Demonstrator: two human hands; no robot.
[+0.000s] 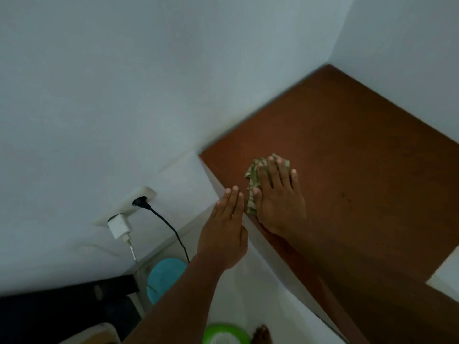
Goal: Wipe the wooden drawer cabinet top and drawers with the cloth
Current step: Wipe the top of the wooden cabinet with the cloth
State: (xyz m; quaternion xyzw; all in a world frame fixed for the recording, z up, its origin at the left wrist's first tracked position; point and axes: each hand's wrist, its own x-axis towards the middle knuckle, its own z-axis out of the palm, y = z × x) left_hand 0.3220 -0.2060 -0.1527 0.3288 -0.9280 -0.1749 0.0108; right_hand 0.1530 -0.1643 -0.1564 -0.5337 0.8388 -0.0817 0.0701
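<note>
The brown wooden cabinet top fills the right half of the view, set into a corner of white walls. A green patterned cloth lies near its left edge. My right hand lies flat on the cloth with straight, spread fingers, pressing it onto the wood. My left hand is held flat with straight fingers against the cabinet's pale left side, just beside the cloth. No drawer fronts show in this view.
A wall socket with a black plug and cable and a white charger sits on the left wall. Below are a turquoise round object, a green-rimmed object, a dark surface and a foot.
</note>
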